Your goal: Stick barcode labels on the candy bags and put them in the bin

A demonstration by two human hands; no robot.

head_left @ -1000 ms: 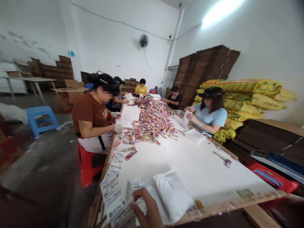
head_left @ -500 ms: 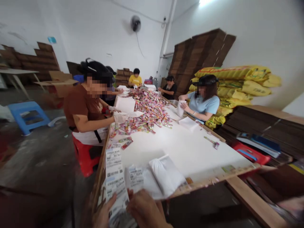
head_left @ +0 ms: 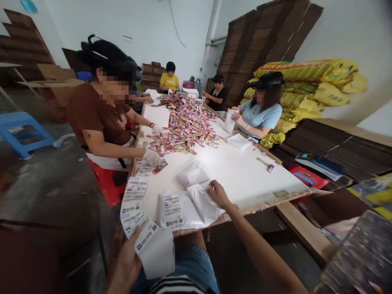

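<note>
My left hand (head_left: 127, 261) is low at the table's near end, closed on a strip of white shipping labels (head_left: 137, 228) with barcodes; a blank white sheet (head_left: 159, 255) hangs below them. My right hand (head_left: 217, 192) reaches over the white table (head_left: 245, 175), fingers curled on a white plastic mailer bag (head_left: 203, 202). A second white bag (head_left: 192, 174) lies just beyond it. A labelled white bag (head_left: 176, 210) lies flat near the table's front edge, between my hands.
A heap of colourful candy packets (head_left: 186, 126) covers the far table. Several people sit along both sides; the nearest, in a brown shirt (head_left: 94, 118), works on a red stool (head_left: 105, 183). Yellow sacks (head_left: 312, 85) and cardboard stacks (head_left: 269, 36) stand right. A blue stool (head_left: 21, 130) stands left.
The camera tilted down. My right hand left the labels and reached forward onto the white bags. My left hand kept the label strip and drew it off the table's edge.
</note>
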